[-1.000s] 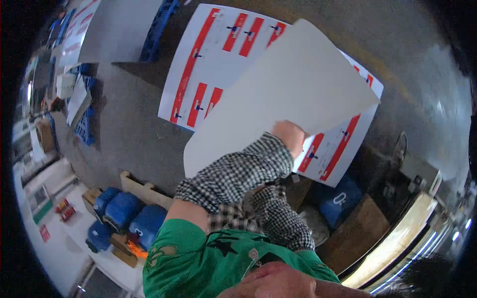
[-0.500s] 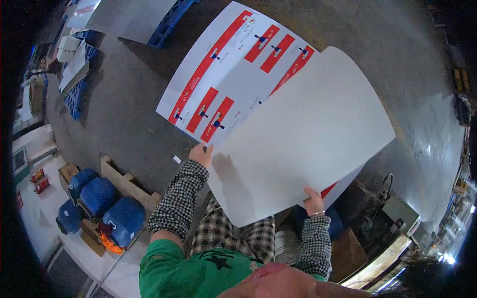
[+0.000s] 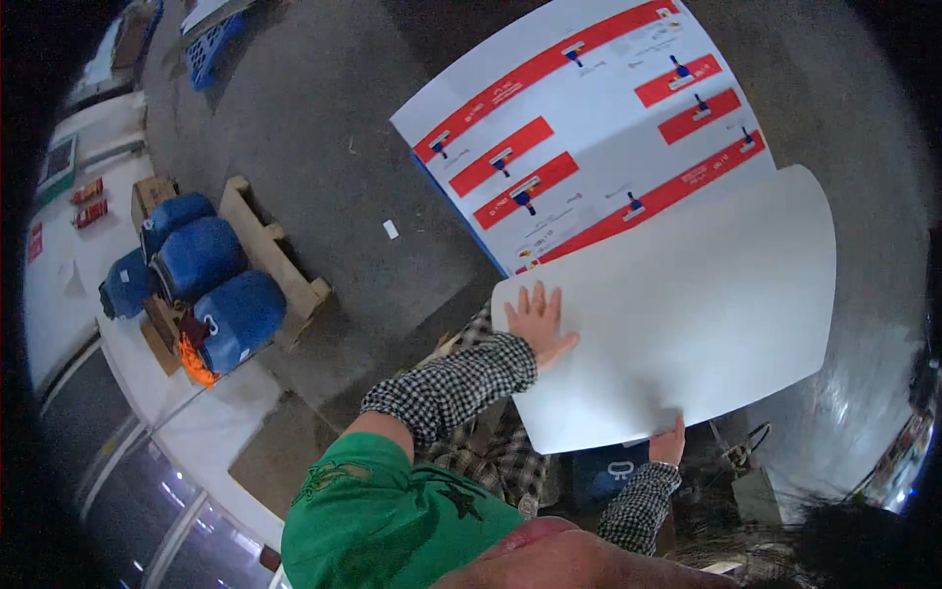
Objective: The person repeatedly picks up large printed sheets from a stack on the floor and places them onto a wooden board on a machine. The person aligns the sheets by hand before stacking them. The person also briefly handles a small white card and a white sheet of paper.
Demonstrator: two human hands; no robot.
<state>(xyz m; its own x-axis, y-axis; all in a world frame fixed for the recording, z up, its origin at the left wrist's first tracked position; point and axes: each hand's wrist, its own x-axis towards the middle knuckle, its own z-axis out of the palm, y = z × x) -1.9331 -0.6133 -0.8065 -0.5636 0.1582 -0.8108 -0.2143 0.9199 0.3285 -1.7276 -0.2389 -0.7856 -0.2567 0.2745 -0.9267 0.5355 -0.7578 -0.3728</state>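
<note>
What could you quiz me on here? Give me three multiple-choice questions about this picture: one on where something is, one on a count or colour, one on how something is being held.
1. Where do the blue drums lie?
A. On a wooden pallet to the person's left
B. On the printed sheet
C. In the person's hands

2. What colour are the bars on the printed sheet?
A. Green
B. Red
C. Yellow

3. How is the blank white sheet held?
A. Rolled into a tube
B. Left hand flat on it, right hand at its near edge
C. Untouched

Answers: 1 A, the drums rest along the pallet at left. 2 B, long red bars cross the sheet. 3 B, spread fingers press its corner while the other hand grips the edge.
</note>
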